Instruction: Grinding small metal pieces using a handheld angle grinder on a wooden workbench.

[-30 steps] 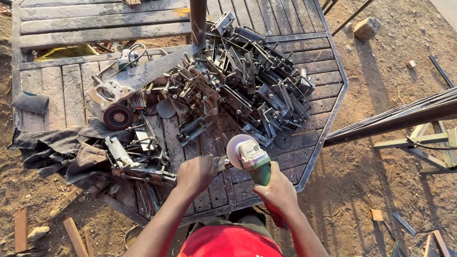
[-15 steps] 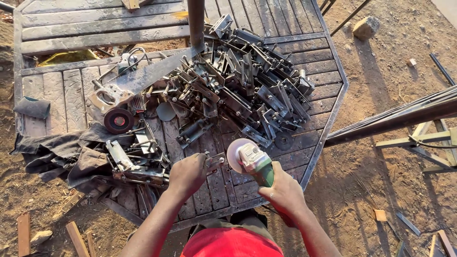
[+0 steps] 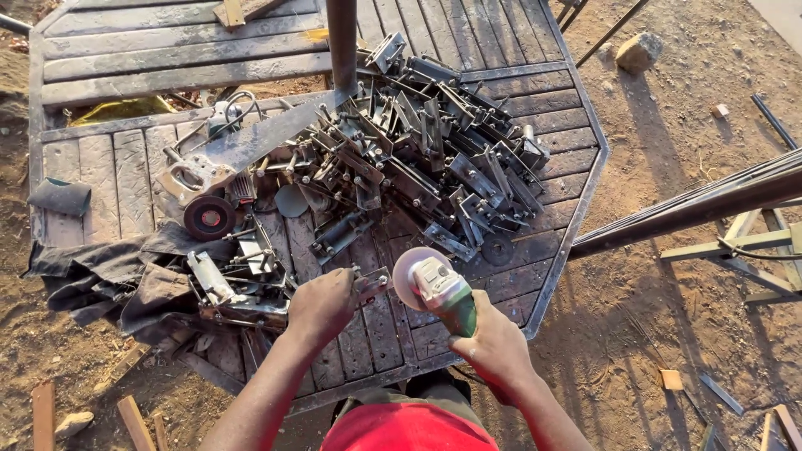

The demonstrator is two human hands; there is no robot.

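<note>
My left hand (image 3: 322, 305) is closed around a small metal bracket (image 3: 370, 284), pinning it to the planks of the octagonal wooden table (image 3: 551, 250) near its front edge. My right hand (image 3: 497, 347) grips the green angle grinder (image 3: 439, 288), its disc just beside the bracket. Bare planks lie only around my hands; beyond, a heap of metal brackets (image 3: 426, 159) crowds the middle, with a handsaw (image 3: 251, 146) and dark cloth (image 3: 109, 280) to the left
</note>
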